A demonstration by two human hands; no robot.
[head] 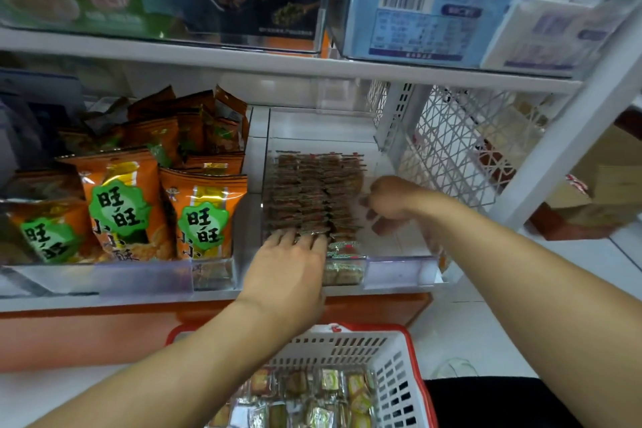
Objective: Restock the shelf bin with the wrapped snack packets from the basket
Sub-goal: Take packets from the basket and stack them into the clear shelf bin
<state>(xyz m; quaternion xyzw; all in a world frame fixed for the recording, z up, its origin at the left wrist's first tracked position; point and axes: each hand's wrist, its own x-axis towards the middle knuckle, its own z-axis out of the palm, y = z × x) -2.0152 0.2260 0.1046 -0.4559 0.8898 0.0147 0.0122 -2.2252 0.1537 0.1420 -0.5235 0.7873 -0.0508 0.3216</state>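
bin (399,269): packets (312,198) fill left and middle, right side bare
basket (396,358): many left
left hand (288,264): flat, pressing rows
right hand (389,201): curled; contents unclear

My shelf bin (399,267) is open on top, under the upper shelf (278,69). Packet rows (312,191) fill its left and middle; bare floor remains along its right wall, where my right hand (389,205) sits. My left hand (291,264) crosses the clear front lip. Orange bags (201,212) crowd the neighbouring bin on the left.
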